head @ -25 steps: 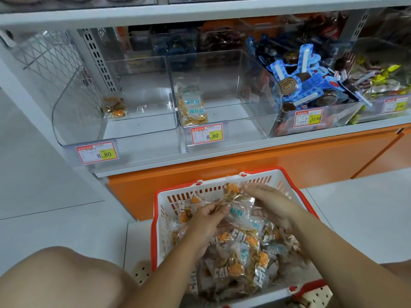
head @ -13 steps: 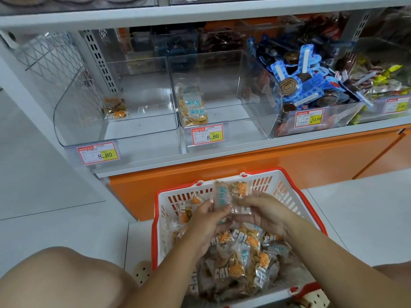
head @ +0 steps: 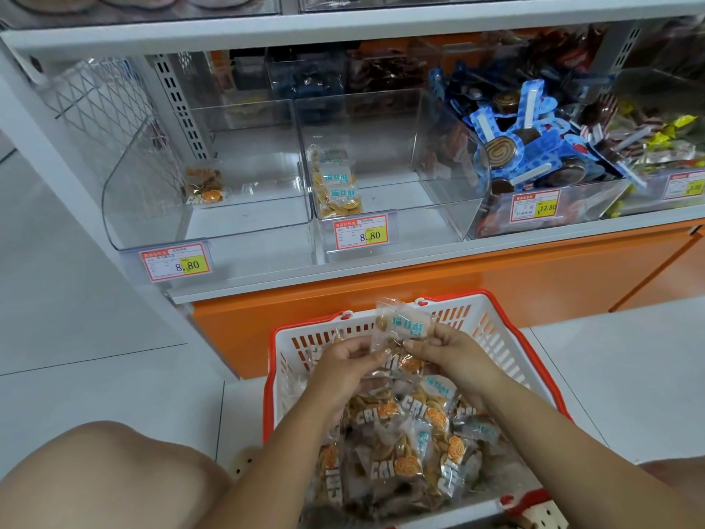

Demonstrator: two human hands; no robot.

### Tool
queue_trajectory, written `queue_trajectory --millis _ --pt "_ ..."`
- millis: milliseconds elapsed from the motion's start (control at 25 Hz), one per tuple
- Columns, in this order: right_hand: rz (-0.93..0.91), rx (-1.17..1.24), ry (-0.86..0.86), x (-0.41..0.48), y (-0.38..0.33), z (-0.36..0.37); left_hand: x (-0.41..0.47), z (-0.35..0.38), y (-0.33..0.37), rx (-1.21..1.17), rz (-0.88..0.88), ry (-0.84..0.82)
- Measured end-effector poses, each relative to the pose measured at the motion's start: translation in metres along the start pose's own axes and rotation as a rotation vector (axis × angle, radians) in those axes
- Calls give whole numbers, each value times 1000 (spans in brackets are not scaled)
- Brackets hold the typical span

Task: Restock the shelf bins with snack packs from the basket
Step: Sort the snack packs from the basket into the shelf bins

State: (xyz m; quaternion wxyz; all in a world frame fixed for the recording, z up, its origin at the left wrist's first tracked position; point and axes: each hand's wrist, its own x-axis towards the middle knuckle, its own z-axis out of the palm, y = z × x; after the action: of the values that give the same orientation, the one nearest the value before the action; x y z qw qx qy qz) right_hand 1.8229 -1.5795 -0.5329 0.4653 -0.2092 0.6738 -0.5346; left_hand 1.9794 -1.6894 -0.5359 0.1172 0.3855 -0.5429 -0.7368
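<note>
A white basket with a red rim (head: pixel 507 337) sits on the floor below the shelf, full of clear snack packs (head: pixel 396 444). Above its far end my left hand (head: pixel 343 366) and my right hand (head: pixel 454 353) together pinch one clear pack with teal lettering (head: pixel 404 322), lifted clear of the pile. On the shelf, the left clear bin (head: pixel 213 223) holds one orange-swirl pack (head: pixel 204 185). The middle clear bin (head: pixel 427 208) holds a few teal-label packs (head: pixel 337 189) at its left side.
To the right, a bin of blue-wrapped swirl snacks (head: pixel 526 147) and another of yellow-wrapped ones (head: pixel 671 139). Price tags (head: pixel 175 263) hang on the bin fronts. An orange base panel (head: pixel 457 284) runs under the shelf. My bare knee (head: pixel 95 479) is at lower left.
Both hands rose out of the basket's pile, bringing one teal-label pack up above the far rim. The view has tilted slightly.
</note>
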Motion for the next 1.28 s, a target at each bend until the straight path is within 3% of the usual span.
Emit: queue_trajectory --millis 280,440,520,600,680,800,920,960,1080,1120,1200,1280 --pt "-4 108 -68 -8 -17 2 -5 4 17 49 42 41" --pt "-227 15 -91 -15 -89 -2 -16 7 87 217 285 69" --pt "-362 29 -45 -6 -139 -6 -20 1 134 432 507 171" --pt "-462 -3 84 16 -188 -8 -16 -14 176 732 697 395" --pt "-510 -107 220 59 -227 -9 2 -35 197 987 700 537" --pt "-411 -369 416 145 -258 -13 36 -57 201 1097 536 440" --pt "-191 -801 405 223 -263 -12 51 -66 191 1066 488 355" --pt "-171 -848 397 241 -262 -10 50 -65 189 1076 495 326" --pt "-129 -830 373 283 -252 -4 58 -74 188 986 567 276" --pt "-121 -791 363 292 -247 -1 64 -84 183 993 444 154" --pt "-123 -739 353 305 -241 5 96 -108 168 919 437 191" --pt "-133 -727 397 314 -237 7 91 -100 169 941 473 115"
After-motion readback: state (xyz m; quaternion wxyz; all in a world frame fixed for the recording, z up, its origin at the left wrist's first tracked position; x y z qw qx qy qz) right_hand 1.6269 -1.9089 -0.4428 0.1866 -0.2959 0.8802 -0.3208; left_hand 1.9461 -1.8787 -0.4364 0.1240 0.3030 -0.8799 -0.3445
